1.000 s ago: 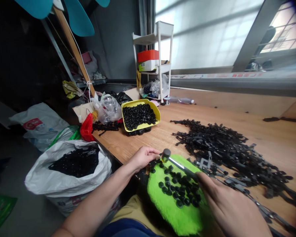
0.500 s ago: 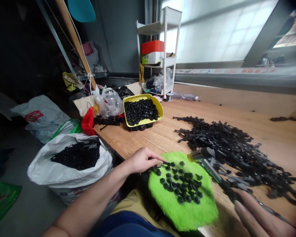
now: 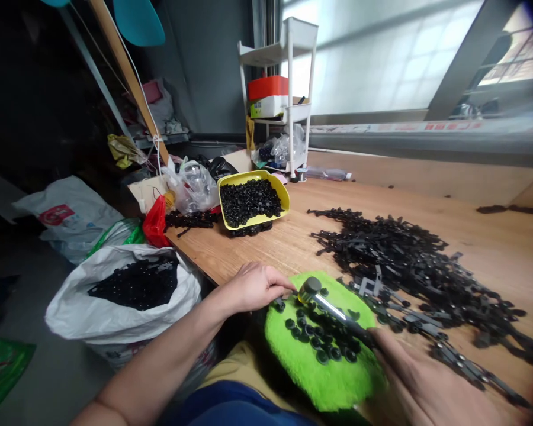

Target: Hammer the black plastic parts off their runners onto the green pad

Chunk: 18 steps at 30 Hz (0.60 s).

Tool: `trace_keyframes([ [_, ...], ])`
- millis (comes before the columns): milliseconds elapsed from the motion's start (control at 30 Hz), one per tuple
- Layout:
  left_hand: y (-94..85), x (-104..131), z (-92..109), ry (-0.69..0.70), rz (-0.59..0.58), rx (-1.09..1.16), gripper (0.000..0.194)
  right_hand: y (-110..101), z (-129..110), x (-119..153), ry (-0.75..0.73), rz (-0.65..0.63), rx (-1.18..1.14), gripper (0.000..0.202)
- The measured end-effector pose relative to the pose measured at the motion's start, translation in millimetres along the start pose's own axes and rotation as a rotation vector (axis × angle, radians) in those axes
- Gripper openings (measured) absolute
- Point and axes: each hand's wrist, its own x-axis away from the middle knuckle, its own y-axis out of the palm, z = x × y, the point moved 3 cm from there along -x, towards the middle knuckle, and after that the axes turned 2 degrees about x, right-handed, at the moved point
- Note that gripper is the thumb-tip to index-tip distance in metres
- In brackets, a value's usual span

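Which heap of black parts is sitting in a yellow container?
The round black pieces in the yellow tray at the table's far left; others lie on the green pad, bare table, or in a bag.

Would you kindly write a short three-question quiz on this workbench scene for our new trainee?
1. True or false: the right hand holds a small hammer.
2. What colour is the fuzzy pad under the black caps?
3. The yellow tray holds: A) screws B) black caps C) nothing.

Key: 1 true; 2 green; 3 B. Note that the left hand pinches a part at the pad's edge, beside the hammer head.
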Motion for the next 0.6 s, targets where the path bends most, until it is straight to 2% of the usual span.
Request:
trace_keyframes([
  [167, -1.6, -2.5, 0.4, 0.021, -0.019, -0.059, 0.027, -5.9, -6.0, -4.6, 0.073, 0.015, -0.008, 0.041],
  [300, -1.8, -2.9, -0.5, 0.013, -0.034, -0.070, 0.028, 1.9, -8.2, -5.0, 0.012, -0.060, 0.040, 0.033],
  [400, -2.8, -3.2, 0.3, 0.015, -0.031, -0.068, 0.028, 2.3, -10.0, -7.2, 0.014, 0.024, 0.032, 0.036],
  [467, -3.0, -4.2, 0.8, 0.019, -0.033, -0.050, 0.028, 3.8, -12.5, -9.4, 0.014, -0.020, 0.038, 0.036],
  [533, -1.6, -5.2, -0.6, 0.013, -0.035, 0.008, 0.028, 6.5, -12.6, -9.7, 0.036, -0.127, 0.029, 0.032],
  [600, 2.5, -5.4, -5.5, -0.013, -0.043, 0.152, 0.025, 6.4, -7.7, -4.9, 0.080, -0.134, -0.014, 0.029],
])
